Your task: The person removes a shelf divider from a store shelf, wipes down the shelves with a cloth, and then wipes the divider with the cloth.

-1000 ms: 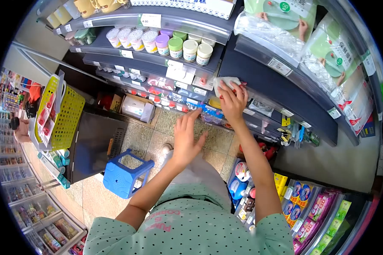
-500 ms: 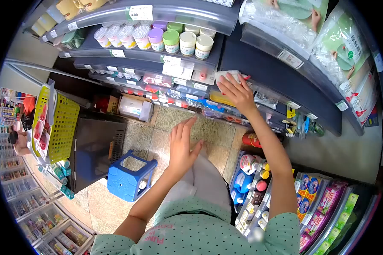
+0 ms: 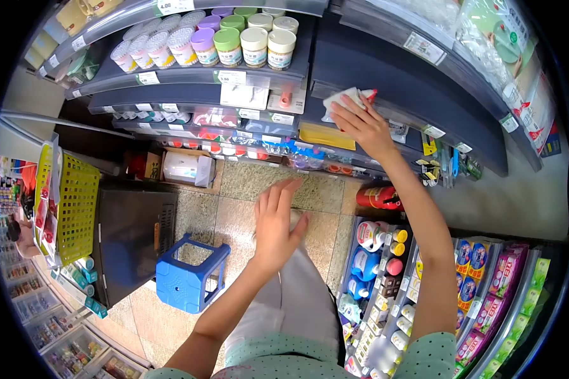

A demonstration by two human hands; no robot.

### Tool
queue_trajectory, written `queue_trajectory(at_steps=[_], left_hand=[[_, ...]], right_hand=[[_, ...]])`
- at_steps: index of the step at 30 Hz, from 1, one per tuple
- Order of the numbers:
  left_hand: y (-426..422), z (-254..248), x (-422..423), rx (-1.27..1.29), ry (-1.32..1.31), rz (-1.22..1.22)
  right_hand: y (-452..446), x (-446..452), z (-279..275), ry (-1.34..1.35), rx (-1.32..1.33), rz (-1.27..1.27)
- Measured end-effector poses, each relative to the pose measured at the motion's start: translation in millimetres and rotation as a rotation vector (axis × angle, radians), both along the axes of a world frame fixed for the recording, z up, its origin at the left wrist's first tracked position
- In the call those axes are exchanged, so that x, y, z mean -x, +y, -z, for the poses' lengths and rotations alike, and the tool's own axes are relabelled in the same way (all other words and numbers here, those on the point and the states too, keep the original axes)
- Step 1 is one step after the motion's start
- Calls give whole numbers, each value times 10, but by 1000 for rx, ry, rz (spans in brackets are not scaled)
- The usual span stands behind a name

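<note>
The right hand [image 3: 368, 128] has its grip on a white cloth [image 3: 338, 103], the fingers laid across the top and the thumb hidden; red shows along one side of the bundle. The cloth is at the front edge of a dark shelf [image 3: 367, 60]. Just beside it at seven o'clock, lower down, is a yellow panel [image 3: 327, 136]. Further toward seven, the left hand [image 3: 275, 222] hangs above the tiled floor [image 3: 234, 218], its grip empty, fingers loosely extended and thumb apart.

From the cloth, lidded tubs [image 3: 255, 47] stand in rows at ten o'clock, clear-wrapped packs [image 3: 496, 31] are at two, and a red cylinder [image 3: 376, 198] is near five. From the left hand, a blue stool [image 3: 193, 278] stands at eight, a yellow-green basket [image 3: 77, 211] at nine, and blue bottles [image 3: 364, 264] at four.
</note>
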State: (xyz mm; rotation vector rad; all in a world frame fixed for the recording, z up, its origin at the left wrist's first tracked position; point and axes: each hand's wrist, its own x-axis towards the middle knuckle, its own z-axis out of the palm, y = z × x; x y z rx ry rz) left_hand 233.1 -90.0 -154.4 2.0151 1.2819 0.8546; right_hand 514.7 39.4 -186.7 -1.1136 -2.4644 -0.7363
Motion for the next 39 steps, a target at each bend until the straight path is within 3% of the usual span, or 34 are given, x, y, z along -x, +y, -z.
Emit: queue_trajectory(at_steps=[9,27,30,32,34,39], left_hand=[[77,51,-393,-82,-31,-38],[230,470,-1391,-114,-5,-77],[353,538,-1473,-202,-36,-102],[417,551,-1526,-237,-208,-132],[473,472,-1608,-349,-228,-158],[510,470,-1845,-349,-222,-128]], right_hand=[[219,381,150,124,-115,5],[-144,-543,336,282,-89,-12],[-144,-437,335,352,-99,19],[-73,-361,410,353,-128,-6],[-34,-255,404,413,-75,-54],[-29,-309,482,499,-125,-72]])
